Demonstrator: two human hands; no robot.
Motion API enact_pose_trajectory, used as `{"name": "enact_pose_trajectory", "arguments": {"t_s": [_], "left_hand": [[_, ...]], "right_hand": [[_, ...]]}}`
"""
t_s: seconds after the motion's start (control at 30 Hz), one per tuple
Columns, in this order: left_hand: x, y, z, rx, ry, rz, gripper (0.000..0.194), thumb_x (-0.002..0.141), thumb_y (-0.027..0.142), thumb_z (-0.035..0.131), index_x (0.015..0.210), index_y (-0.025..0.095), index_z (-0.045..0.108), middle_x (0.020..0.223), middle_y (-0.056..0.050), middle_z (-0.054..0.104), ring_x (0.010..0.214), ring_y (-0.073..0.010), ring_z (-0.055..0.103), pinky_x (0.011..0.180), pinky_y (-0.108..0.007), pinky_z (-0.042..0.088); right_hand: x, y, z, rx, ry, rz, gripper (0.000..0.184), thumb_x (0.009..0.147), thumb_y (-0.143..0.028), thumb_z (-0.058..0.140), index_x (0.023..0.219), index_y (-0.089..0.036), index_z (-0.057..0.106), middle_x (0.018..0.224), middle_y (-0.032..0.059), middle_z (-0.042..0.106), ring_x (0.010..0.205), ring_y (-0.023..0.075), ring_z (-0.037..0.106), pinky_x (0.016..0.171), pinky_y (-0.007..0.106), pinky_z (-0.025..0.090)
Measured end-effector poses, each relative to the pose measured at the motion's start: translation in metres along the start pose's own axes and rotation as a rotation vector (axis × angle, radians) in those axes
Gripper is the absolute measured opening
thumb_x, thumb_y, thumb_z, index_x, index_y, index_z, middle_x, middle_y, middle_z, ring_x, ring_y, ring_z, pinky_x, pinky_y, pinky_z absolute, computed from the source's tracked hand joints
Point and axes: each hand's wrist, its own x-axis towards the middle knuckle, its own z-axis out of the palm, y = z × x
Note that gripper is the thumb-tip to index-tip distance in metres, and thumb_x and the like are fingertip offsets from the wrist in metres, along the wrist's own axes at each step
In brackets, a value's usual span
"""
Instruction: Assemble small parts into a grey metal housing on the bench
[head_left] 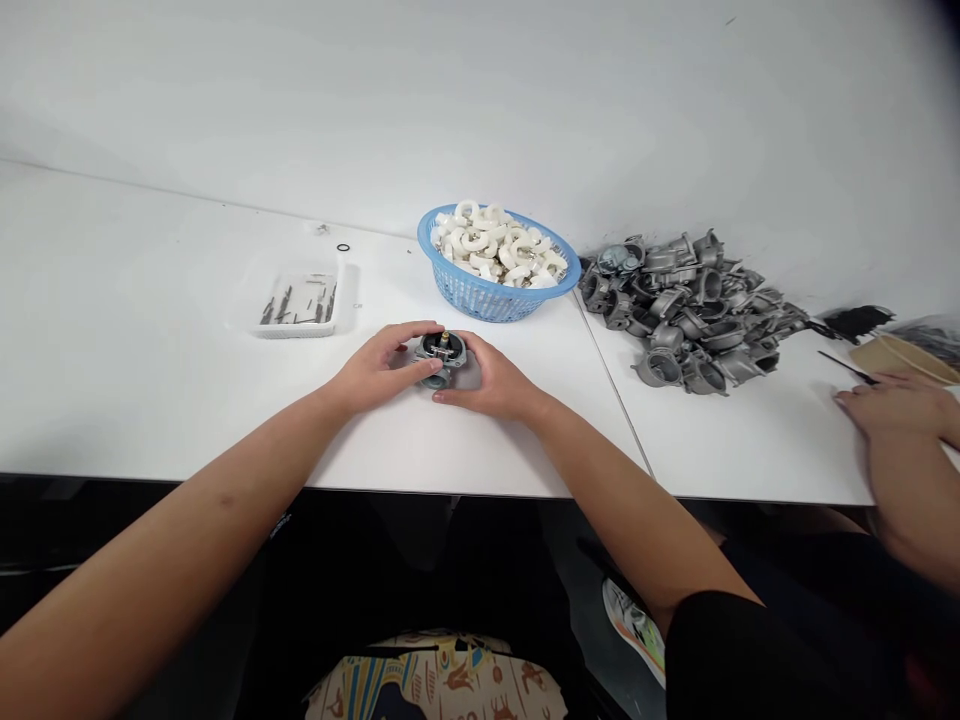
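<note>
A small grey metal housing with a black round top and a brass pin stands on the white table. My left hand curls around its left side, fingers closed on it. My right hand wraps its right side, fingers pressed against it. Both hands rest on the table surface.
A blue basket of white ring-shaped parts sits just behind the hands. A heap of grey metal housings lies to the right. A clear tray of small pins lies at the left. Another person's hand rests at far right near a brown box.
</note>
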Motion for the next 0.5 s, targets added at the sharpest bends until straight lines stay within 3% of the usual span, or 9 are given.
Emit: {"name": "enact_pose_trajectory", "arguments": {"t_s": [0.13,0.37,0.43,0.5], "left_hand": [[-0.001,0.002,0.000,0.019,0.027,0.015,0.049,0.079,0.048,0.073,0.123,0.029,0.065,0.142,-0.008,0.057,0.134,-0.0320,0.048,0.110,-0.050,0.038],[0.000,0.004,-0.004,-0.098,-0.089,-0.009,0.052,0.078,0.041,0.076,0.127,0.026,0.064,0.141,-0.009,0.058,0.132,-0.0304,0.052,0.116,-0.055,0.030],[0.000,0.005,-0.004,-0.117,-0.110,-0.012,0.053,0.077,0.039,0.077,0.126,0.025,0.064,0.139,-0.008,0.060,0.132,-0.0297,0.052,0.117,-0.055,0.029],[0.000,0.005,-0.005,-0.137,-0.116,-0.008,0.053,0.076,0.037,0.078,0.126,0.025,0.063,0.138,-0.008,0.061,0.131,-0.0290,0.053,0.118,-0.054,0.029]], "right_hand": [[0.001,-0.003,0.000,0.023,-0.013,-0.022,0.077,0.071,-0.047,0.084,0.133,-0.020,0.048,0.130,0.0107,0.057,0.117,0.0283,0.056,0.097,0.043,0.048],[-0.002,-0.009,0.001,-0.039,-0.020,-0.049,0.074,0.071,-0.045,0.083,0.129,-0.021,0.046,0.123,0.0097,0.061,0.109,0.0273,0.060,0.092,0.041,0.048],[-0.003,-0.011,0.002,-0.104,-0.007,-0.049,0.072,0.071,-0.045,0.083,0.128,-0.021,0.046,0.120,0.0085,0.062,0.108,0.0278,0.060,0.097,0.046,0.044],[-0.003,-0.013,0.002,-0.167,0.006,-0.048,0.070,0.072,-0.047,0.081,0.126,-0.021,0.046,0.119,0.0071,0.063,0.110,0.0283,0.059,0.108,0.054,0.032]]}}
